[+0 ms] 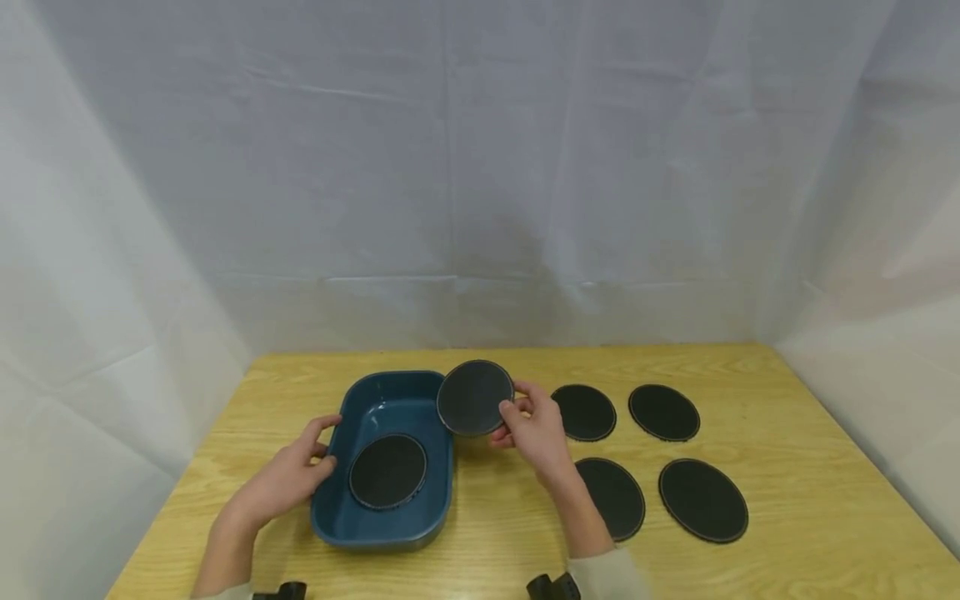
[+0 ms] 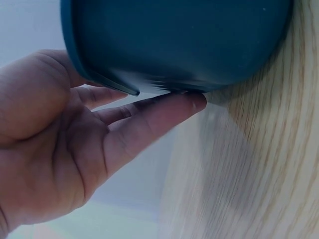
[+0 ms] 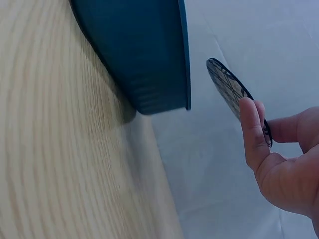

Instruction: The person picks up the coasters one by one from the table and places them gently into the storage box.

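My left hand touches the left side of a blue plastic basin. In the left wrist view its fingers lie extended against the basin's outer wall. One round black coaster with a stitched-looking edge lies inside the basin. My right hand pinches a second such coaster by its right edge, tilted above the table beside the basin's right rim. Seen from the right wrist, the held coaster shows a pale underside with dark lines.
Several more black coasters lie flat on the wooden table at the right: two at the back and two nearer. The right forearm partly covers one near coaster. White sheeting surrounds the table's back and sides.
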The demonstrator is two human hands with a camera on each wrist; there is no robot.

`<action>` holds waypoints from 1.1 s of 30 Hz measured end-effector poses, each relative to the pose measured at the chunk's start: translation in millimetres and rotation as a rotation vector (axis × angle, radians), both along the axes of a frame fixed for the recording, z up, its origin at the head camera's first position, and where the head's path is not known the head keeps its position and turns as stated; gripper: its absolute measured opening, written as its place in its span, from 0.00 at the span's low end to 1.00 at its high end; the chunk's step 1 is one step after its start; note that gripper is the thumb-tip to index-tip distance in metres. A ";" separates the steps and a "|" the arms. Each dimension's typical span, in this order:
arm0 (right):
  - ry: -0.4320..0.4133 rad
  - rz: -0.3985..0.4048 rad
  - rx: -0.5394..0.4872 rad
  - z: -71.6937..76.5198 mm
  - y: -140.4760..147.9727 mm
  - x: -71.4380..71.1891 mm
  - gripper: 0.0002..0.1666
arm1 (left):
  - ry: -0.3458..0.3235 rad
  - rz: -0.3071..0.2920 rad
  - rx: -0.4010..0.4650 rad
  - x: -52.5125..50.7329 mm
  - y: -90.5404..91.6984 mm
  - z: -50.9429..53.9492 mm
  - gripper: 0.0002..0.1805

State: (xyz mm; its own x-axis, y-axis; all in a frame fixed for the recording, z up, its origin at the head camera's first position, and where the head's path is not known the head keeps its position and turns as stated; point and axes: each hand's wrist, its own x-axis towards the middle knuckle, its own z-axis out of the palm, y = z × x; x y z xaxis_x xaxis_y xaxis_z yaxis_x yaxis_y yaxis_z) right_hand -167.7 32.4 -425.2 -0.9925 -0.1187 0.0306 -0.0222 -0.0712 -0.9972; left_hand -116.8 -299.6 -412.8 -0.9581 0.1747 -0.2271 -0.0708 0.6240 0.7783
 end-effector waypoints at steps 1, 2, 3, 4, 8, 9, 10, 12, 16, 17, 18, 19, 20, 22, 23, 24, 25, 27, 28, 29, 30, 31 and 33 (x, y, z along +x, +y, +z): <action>0.003 0.018 -0.001 0.5 -2.8 1.6 0.29 | 0.000 0.001 -0.005 0.2 -0.1 0.1 0.33; 0.010 0.036 0.001 0.9 -5.8 3.2 0.29 | 0.009 -0.007 -0.014 0.4 -0.4 0.2 0.33; 0.013 0.056 0.003 1.7 -8.8 5.0 0.29 | 0.020 -0.016 -0.026 0.3 -0.8 0.2 0.33; 0.018 0.076 0.008 2.5 -11.9 7.0 0.29 | 0.027 -0.022 -0.042 0.4 -1.1 0.3 0.33; 0.041 0.129 0.052 5.9 -25.0 15.3 0.29 | 0.050 -0.040 -0.091 0.7 -1.8 1.2 0.32; 0.043 0.137 0.064 6.6 -28.5 17.7 0.29 | 0.053 -0.043 -0.098 0.9 -2.0 1.4 0.32; 0.046 0.144 0.077 7.0 -32.1 20.2 0.28 | 0.054 -0.047 -0.103 1.0 -2.3 1.5 0.32; 0.053 0.159 0.104 7.1 -39.5 25.0 0.28 | 0.055 -0.048 -0.102 1.8 -2.7 2.0 0.32; 0.081 0.182 0.142 5.2 -53.3 33.7 0.27 | 0.067 -0.052 -0.102 2.6 -2.8 2.4 0.32; 0.092 0.180 0.156 4.4 -56.4 35.1 0.27 | 0.071 -0.049 -0.101 2.8 -2.3 2.6 0.32; 0.106 0.176 0.171 3.6 -59.3 36.4 0.27 | 0.073 -0.045 -0.095 2.8 -1.5 2.6 0.33; 0.119 0.170 0.183 2.5 -62.1 37.4 0.26 | 0.074 -0.039 -0.089 2.8 -0.3 2.6 0.33; 0.135 0.165 0.197 1.2 -64.6 38.4 0.24 | 0.077 -0.034 -0.081 2.6 1.1 2.5 0.33; 0.160 0.155 0.228 -0.9 -68.8 40.0 0.19 | 0.080 -0.020 -0.067 2.7 4.9 2.5 0.33; 0.172 0.151 0.245 -2.0 -70.4 40.6 0.17 | 0.083 -0.018 -0.057 2.7 7.2 2.5 0.33; 0.182 0.148 0.259 -2.9 -71.6 41.3 0.14 | 0.089 -0.013 -0.055 2.7 9.7 2.3 0.33; 0.190 0.147 0.270 -3.8 -72.3 42.1 0.12 | 0.097 -0.013 -0.059 2.7 12.1 2.2 0.33; 0.201 0.141 0.292 -4.9 -72.7 43.4 0.09 | 0.124 -0.018 -0.077 2.0 16.9 2.1 0.33; 0.206 0.140 0.303 -5.2 -72.6 43.8 0.09 | 0.137 -0.021 -0.086 1.6 19.2 2.2 0.33; 0.210 0.140 0.312 -5.4 -72.5 44.1 0.09 | 0.146 -0.026 -0.090 1.0 21.3 2.3 0.33; 0.215 0.140 0.322 -5.5 -72.3 44.3 0.09 | 0.146 -0.022 -0.095 0.7 23.6 2.5 0.33; 0.218 0.142 0.332 -5.5 -72.2 44.4 0.09 | 0.146 -0.024 -0.098 0.3 25.8 2.9 0.33; 0.226 0.145 0.359 -5.9 -72.1 44.1 0.09 | 0.143 -0.027 -0.100 -0.5 30.0 3.1 0.34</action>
State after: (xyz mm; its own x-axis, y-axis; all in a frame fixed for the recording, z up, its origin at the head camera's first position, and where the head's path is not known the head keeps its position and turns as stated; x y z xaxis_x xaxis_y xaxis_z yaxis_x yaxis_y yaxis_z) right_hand -123.7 -39.6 -431.0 -0.9379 -0.2989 0.1759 -0.2574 0.2599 -0.9307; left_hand -117.4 -269.6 -409.7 -0.9771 0.1845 -0.1065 0.0542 0.6987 0.7134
